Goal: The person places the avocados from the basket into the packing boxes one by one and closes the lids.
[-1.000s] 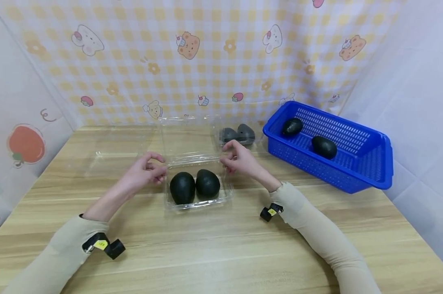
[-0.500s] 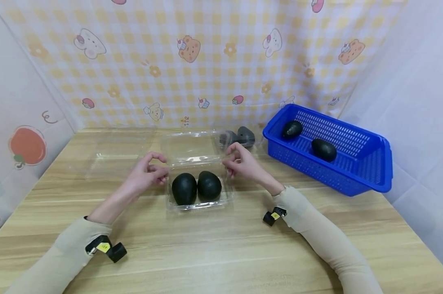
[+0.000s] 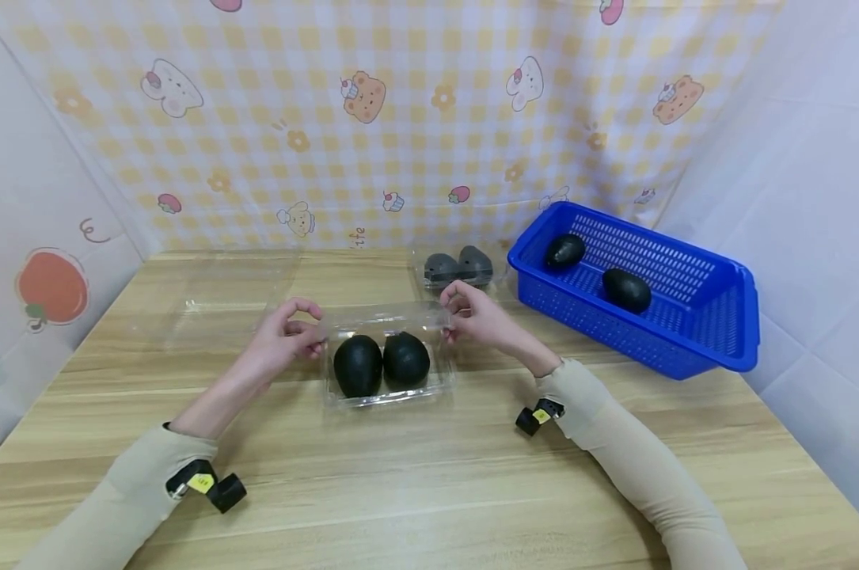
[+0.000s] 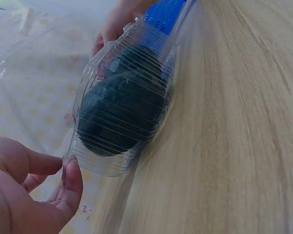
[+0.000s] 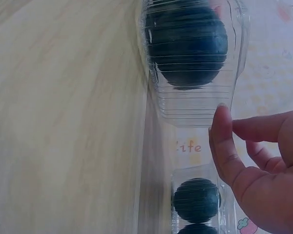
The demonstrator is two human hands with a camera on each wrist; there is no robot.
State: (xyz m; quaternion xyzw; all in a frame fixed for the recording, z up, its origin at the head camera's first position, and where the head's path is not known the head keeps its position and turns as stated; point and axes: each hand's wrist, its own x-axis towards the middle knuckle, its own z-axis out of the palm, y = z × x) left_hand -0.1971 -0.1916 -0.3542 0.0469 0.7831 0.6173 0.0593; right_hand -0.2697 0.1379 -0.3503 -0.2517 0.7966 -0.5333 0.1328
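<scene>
Two dark avocados (image 3: 358, 366) lie side by side in a clear plastic clamshell box (image 3: 392, 398) on the table. Its hinged lid (image 3: 379, 314) stands raised at the back, tilted over the tray. My left hand (image 3: 283, 339) pinches the box's edge at the left, thumb and finger meeting on the thin rim in the left wrist view. At the opposite corner, my right hand (image 3: 480, 321) pinches the rim between thumb and index finger. Through the ribbed plastic wall (image 5: 195, 105), one avocado (image 5: 188, 46) shows in the right wrist view.
Behind my right hand stands another clear box with two avocados (image 3: 475, 264). A blue perforated basket (image 3: 600, 324) holding two more avocados (image 3: 626, 290) is at the right. Clear empty packaging (image 3: 222, 305) lies at the back left. A checked curtain (image 3: 415, 142) hangs behind the table.
The clamshell's lid has swung from standing tall behind the box forward over the tray. Both hands have stayed at the box's sides, the right shifting slightly.
</scene>
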